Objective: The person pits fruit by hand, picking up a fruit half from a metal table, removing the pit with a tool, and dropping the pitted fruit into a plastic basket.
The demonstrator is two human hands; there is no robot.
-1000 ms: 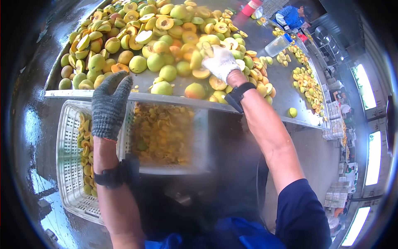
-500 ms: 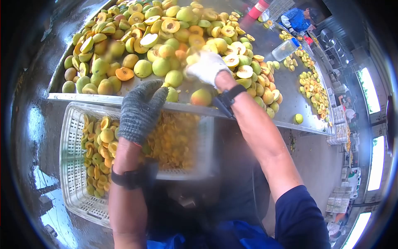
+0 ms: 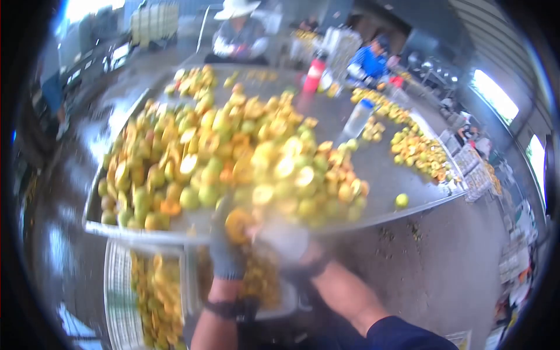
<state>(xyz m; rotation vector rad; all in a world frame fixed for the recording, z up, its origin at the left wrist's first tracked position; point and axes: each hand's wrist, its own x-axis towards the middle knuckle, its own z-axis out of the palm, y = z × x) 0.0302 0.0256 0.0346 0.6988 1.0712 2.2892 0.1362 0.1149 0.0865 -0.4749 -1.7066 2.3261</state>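
My left hand (image 3: pixel 226 248), in a grey knit glove, is at the near rim of the metal table, its fingers closed around the left side of a yellow-orange peach (image 3: pixel 237 226). From the right, my right hand (image 3: pixel 286 239), in a white glove, meets the same peach with its fingers bent against it; both are blurred. Beyond them lies a big heap of peaches (image 3: pixel 204 146), many cut in half, on the metal table (image 3: pixel 373 175). Below the rim, a white plastic crate (image 3: pixel 119 291) holds peach halves, partly hidden by my arms.
A clear bottle with a blue cap (image 3: pixel 356 119) and a red bottle (image 3: pixel 315 73) stand on the table. More peach pieces (image 3: pixel 417 151) lie along the right side. A person in a white hat (image 3: pixel 239 35) and another in blue (image 3: pixel 370 58) are at the far side.
My right hand has come back from the heap to the table's near rim, beside my left hand, with a peach now between them. The view has tilted up, showing people across the table.
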